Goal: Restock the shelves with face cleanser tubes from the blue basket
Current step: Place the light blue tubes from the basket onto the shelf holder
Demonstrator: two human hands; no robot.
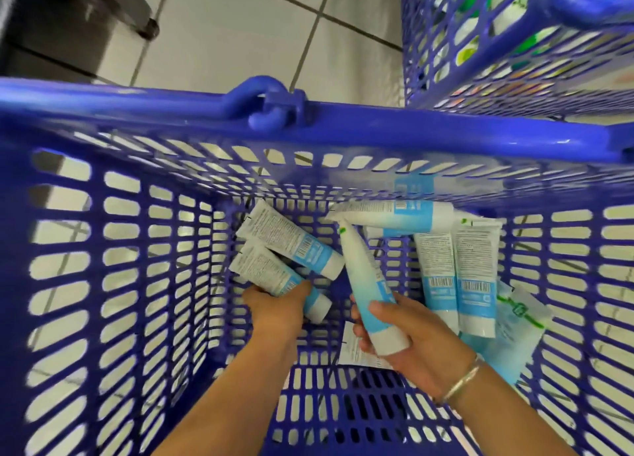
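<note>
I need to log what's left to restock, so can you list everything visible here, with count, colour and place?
blue basket: one, blue lattice plastic, fills the view, handle folded on its far rim.
face cleanser tubes: at least six, white and light blue, on the basket floor or in the hands.
clear packets: a few, clear with green print, by the right wall; count unclear.
paper slip: one, white, under the right hand.
second basket: one, blue, upper right, holding goods.
floor: white tiles.
left hand: grips one tube.
right hand: grips one tube; bracelet at wrist.
</note>
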